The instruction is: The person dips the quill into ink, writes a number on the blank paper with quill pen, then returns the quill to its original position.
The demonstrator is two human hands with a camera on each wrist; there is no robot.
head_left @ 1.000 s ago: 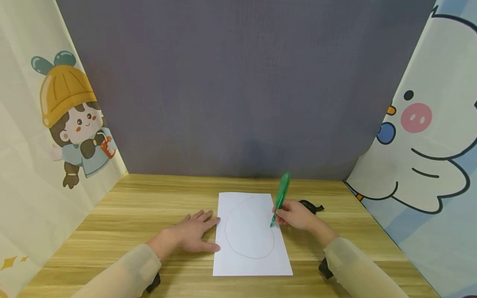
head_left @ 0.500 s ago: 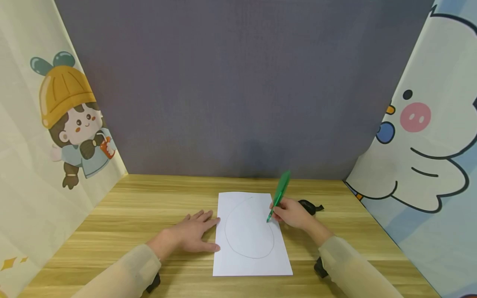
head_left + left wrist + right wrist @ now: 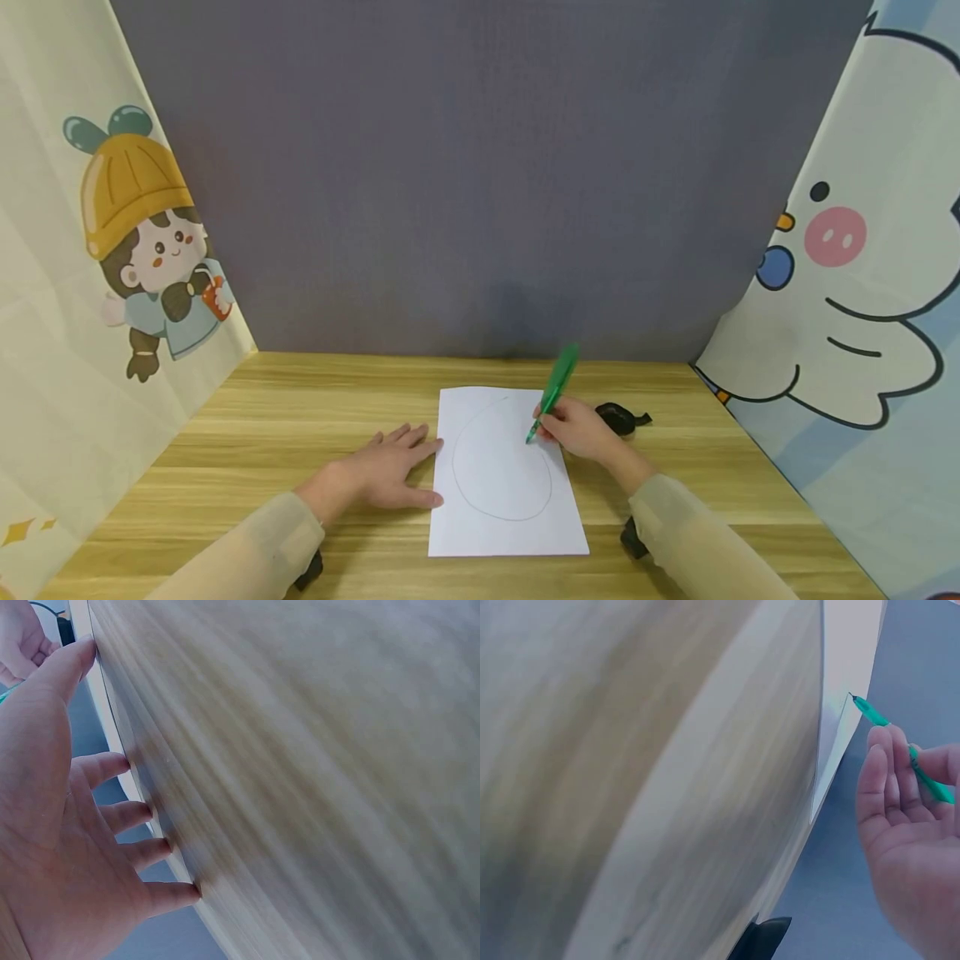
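Note:
A white sheet of paper (image 3: 495, 537) lies on the wooden table, bearing a thin, large rounded outline that runs from near the top, down the left side, round the bottom and up the right. My right hand (image 3: 581, 427) pinches a green pen (image 3: 558, 379) with a broad, feather-like top. Its tip points down-left at the sheet's upper right. In the right wrist view, the pen (image 3: 870, 711) reaches the paper (image 3: 847, 645) with its dark point. My left hand (image 3: 390, 471) rests spread on the table, thumb and index fingertips at the paper's left edge.
Partly behind my right hand sits a small black object (image 3: 617, 418) with a short strap. The wooden table (image 3: 300, 417) ends at a dark grey backdrop (image 3: 480, 183). Printed cartoon cloths hang on the left (image 3: 45, 333) and right (image 3: 885, 350).
My right hand has carried the pen left and slightly up across the paper, away from the right edge. My left hand and the sheet have stayed in place.

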